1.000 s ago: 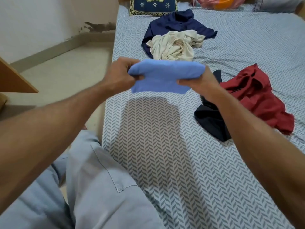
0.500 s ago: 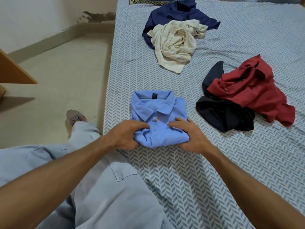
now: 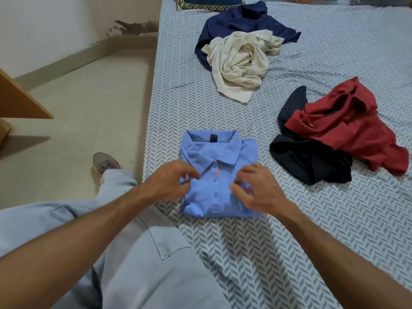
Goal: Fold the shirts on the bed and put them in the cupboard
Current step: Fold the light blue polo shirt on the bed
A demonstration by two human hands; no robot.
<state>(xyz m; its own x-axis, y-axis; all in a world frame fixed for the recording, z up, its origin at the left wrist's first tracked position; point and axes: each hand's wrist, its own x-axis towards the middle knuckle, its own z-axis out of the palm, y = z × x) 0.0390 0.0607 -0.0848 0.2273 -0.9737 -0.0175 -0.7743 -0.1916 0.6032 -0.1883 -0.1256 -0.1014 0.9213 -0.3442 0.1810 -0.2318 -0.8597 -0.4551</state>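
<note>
A folded light blue polo shirt (image 3: 217, 152) lies collar up near the left edge of the bed (image 3: 245, 253). My left hand (image 3: 167, 184) rests on its left side with loosely bent fingers touching the cloth below the collar. My right hand (image 3: 258, 190) rests on its right side, fingers loosely curled, thumb pointing at the button row. Unfolded shirts lie further back: a cream shirt (image 3: 238, 63) on top of a navy shirt (image 3: 240, 21), and a red shirt (image 3: 341, 128) over a black shirt (image 3: 312, 161).
A wooden panel edge (image 3: 20, 101) juts in at the left above the bare floor (image 3: 89, 97). My leg in light trousers and a shoe (image 3: 104, 163) stand beside the bed. A patterned pillow (image 3: 211, 2) sits at the head of the bed.
The blue shirt was held up in both hands, then laid flat on the bed. My hands have let go of its near edge and moved up onto its middle.
</note>
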